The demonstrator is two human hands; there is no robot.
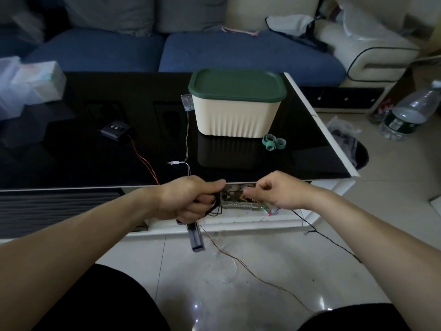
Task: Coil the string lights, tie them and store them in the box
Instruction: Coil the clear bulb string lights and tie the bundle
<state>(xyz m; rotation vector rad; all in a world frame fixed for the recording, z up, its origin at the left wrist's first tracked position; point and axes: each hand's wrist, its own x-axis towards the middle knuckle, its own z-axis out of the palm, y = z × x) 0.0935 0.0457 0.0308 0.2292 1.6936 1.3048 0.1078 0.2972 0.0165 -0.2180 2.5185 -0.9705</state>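
Note:
My left hand (191, 199) grips a small coil of black string-light wire (216, 206) in front of the table's near edge, and a dark battery case (196, 238) hangs below the fist. My right hand (272, 191) pinches the same black wire, which trails past my right forearm down to the floor (334, 244). The cream box (236, 118) with its green lid (237, 86) on stands closed on the black table. Green ties (274, 142) lie by its right front corner.
On the black table (71, 151) lie a second string with a clear battery case (186, 103) and a black case (114, 130) with red wire. Thin copper wire (262, 280) trails over the floor tiles. A bottle (410, 113) and bin (355, 151) stand at right.

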